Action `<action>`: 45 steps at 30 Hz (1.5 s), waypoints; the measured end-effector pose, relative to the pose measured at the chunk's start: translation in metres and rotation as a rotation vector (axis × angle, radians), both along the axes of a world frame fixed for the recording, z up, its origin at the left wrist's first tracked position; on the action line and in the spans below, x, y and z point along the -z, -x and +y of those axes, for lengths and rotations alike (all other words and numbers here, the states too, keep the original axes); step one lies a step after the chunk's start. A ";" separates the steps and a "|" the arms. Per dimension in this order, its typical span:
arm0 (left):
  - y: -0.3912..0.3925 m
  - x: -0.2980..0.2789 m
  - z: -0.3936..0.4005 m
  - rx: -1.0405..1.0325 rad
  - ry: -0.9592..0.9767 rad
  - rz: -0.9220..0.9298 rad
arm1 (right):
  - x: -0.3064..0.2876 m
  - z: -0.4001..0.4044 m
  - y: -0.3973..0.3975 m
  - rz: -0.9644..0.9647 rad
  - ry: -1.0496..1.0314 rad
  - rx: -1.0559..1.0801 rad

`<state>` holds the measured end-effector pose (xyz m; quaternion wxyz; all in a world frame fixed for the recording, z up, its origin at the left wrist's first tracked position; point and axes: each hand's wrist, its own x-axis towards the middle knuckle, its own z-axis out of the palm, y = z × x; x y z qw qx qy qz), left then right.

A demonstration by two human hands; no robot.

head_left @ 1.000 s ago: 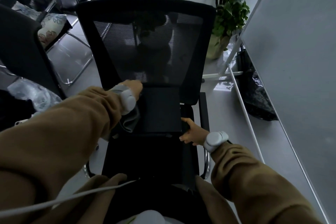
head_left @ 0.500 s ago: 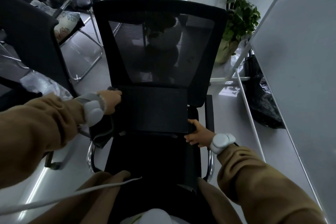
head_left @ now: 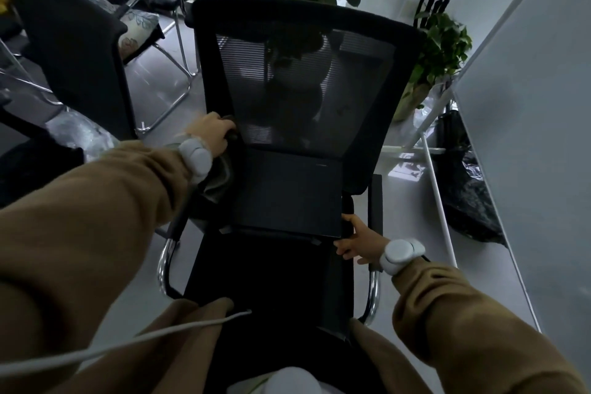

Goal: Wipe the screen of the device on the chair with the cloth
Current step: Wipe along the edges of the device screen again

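A dark flat device (head_left: 289, 193) leans on the black mesh chair (head_left: 396, 99), its screen facing me. My left hand (head_left: 212, 134) is at the device's upper left corner, closed on a grey-green cloth (head_left: 219, 181) that hangs below the wrist beside the screen's left edge. My right hand (head_left: 358, 241) grips the device's lower right corner, with the thumb on its right edge. Both wrists carry white bands.
Another black chair (head_left: 73, 41) stands close on the left, with a patterned cushion (head_left: 136, 29) behind it. Potted plants (head_left: 443, 41) stand at the back right. A white partition (head_left: 527, 125) runs along the right, with a black bag (head_left: 470, 198) at its foot. A white cable (head_left: 128, 342) crosses my lap.
My left hand with the cloth swung out past the device's left edge, then came back to its upper left corner. My right hand has stayed on the lower right corner.
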<state>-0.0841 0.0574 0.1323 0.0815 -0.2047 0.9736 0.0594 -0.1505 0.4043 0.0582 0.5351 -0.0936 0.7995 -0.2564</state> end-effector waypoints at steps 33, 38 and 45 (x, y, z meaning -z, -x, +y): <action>-0.031 -0.035 0.114 0.366 -0.245 -0.126 | -0.007 0.006 -0.005 0.028 0.032 -0.065; 0.000 0.001 0.189 0.472 -0.264 -0.067 | -0.012 0.010 -0.005 0.061 0.028 -0.120; -0.009 0.036 0.218 0.628 -0.138 -0.168 | -0.006 0.012 -0.005 0.036 -0.028 -0.104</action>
